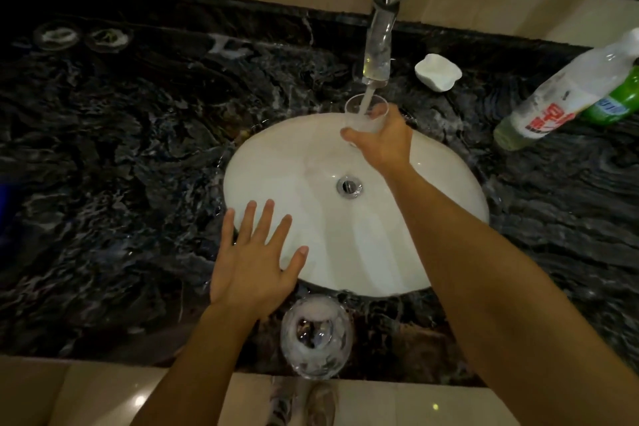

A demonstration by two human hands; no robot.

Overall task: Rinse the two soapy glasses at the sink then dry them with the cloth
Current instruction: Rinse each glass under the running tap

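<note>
Right hand (383,145) grips the first glass (363,114), fingers and thumb curled round its lower wall. It holds the glass mouth-up and tilted under the faucet (380,41), over the far side of the sink (294,166). The water stream (367,101) runs into the glass. Left hand (252,266) holds nothing; its fingers are straight and spread above the near-left rim of the sink.

Step in hand: rinsing of the first glass. The second glass (316,337), coated in foam, stands on the marble counter (138,149) at its near edge, just below the left hand.

Next move, as judged: empty the first glass and set it down, then take up the second. That glass is probably slippery and stands close to the edge, so grip it firmly.

No cloth can be identified in view.

Nearby:
- a white dish (437,73)
- a detergent bottle (560,93)
- a green bottle (619,100)

All three stand right of the faucet and well apart from the sink.
</note>
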